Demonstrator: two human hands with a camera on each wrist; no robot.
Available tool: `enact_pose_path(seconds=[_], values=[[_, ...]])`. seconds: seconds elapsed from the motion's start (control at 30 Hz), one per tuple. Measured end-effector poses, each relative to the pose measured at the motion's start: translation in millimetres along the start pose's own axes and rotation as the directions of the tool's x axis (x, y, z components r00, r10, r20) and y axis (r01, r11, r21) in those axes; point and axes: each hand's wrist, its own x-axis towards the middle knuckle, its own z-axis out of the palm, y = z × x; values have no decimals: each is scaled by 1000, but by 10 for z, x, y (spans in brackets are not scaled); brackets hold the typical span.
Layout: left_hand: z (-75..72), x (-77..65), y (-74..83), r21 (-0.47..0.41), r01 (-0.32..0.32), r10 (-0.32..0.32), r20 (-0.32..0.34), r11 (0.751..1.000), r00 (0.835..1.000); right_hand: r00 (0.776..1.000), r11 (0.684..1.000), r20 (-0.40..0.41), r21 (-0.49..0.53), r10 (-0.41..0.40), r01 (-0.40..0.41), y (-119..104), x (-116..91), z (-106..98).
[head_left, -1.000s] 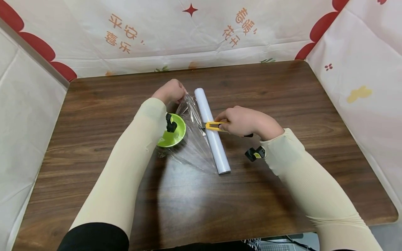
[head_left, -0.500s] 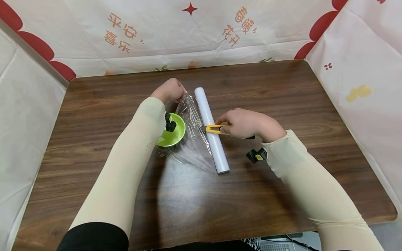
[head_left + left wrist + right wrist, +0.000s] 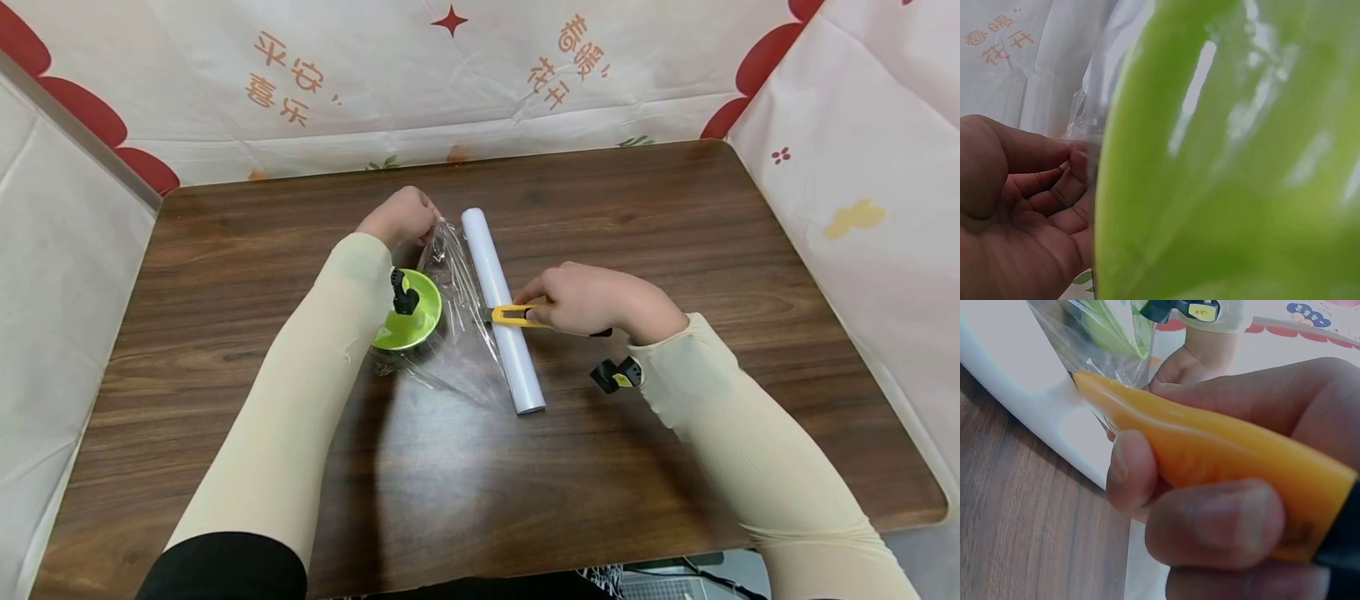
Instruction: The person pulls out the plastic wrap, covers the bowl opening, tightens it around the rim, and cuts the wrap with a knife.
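My left hand pinches a gathered corner of clear plastic wrap between thumb and fingers, lifting it off the table. Stretched beneath and beside that forearm, the wrap covers a green bowl, which looms large in the left wrist view under shiny film. The wrap runs to a white roll lying on the table to the bowl's right. In my right hand a yellow utility knife is gripped, crossing over the roll. Its blade tip meets the wrap at the roll's left side.
A brown wood-grain table carries everything. White printed cloth hangs behind it and along both sides. Below the front edge, a keyboard-like object and dark cables show.
My right hand has drawn the utility knife slightly along the roll toward the table's front edge. The left hand keeps its pinch on the wrap, nearly still.
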Motion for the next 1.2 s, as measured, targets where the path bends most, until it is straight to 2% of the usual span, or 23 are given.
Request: enact_pose_path(seconds=[0.57,0.93,1.2], values=[[-21,-3,-6,14,-6,6,3,1000,1000,1000,998,6,-57,-21,21,-27,-93,63],[-25,-64,12,22,5,-5,-18,1000,1000,1000,999,15,-36,-27,27,-20,-134,105],[-27,-30,-4,-8,23,-23,3,1000,1000,999,1000,27,-14,-24,24,-13,-158,136]])
